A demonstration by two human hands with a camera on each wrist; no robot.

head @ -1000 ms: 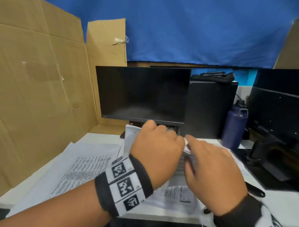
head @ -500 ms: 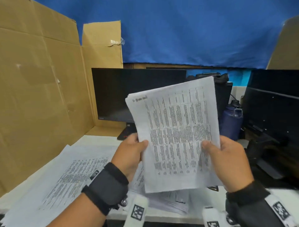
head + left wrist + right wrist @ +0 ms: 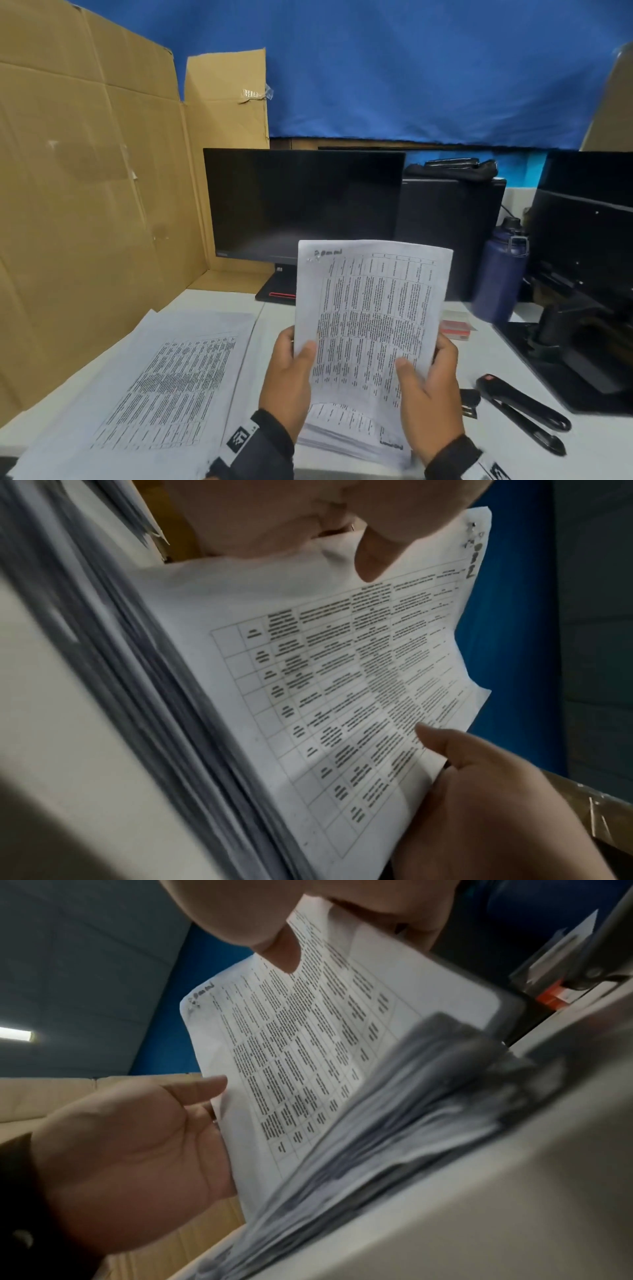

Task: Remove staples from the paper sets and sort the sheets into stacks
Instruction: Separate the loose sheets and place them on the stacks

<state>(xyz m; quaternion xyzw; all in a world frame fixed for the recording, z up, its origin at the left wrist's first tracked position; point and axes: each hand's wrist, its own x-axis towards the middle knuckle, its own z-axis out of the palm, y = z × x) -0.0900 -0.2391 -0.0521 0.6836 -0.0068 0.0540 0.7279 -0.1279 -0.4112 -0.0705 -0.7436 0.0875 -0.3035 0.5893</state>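
I hold a stapled paper set [image 3: 370, 318] upright in front of me, printed with a table, its staple [image 3: 313, 257] at the top left corner. My left hand [image 3: 291, 377] grips its lower left edge with the thumb on the front. On the lower right edge my right hand [image 3: 428, 387] grips likewise. The set [image 3: 342, 685] and its staple [image 3: 472, 528] show from below in the left wrist view, and the set [image 3: 294, 1047] again in the right wrist view. A thick pile of paper sets [image 3: 346, 435] lies on the desk under my hands. A stack of sheets [image 3: 154, 387] lies to the left.
A black staple remover [image 3: 520, 407] lies on the white desk [image 3: 599, 442] to the right, next to a small black object [image 3: 467, 402]. A red staple box [image 3: 455, 325], a blue bottle [image 3: 500, 274], two monitors [image 3: 301, 202] and cardboard walls [image 3: 85, 205] surround the desk.
Both hands lifted one paper set off the pile and raised it upright. It has since come down a little and turned more square to me.
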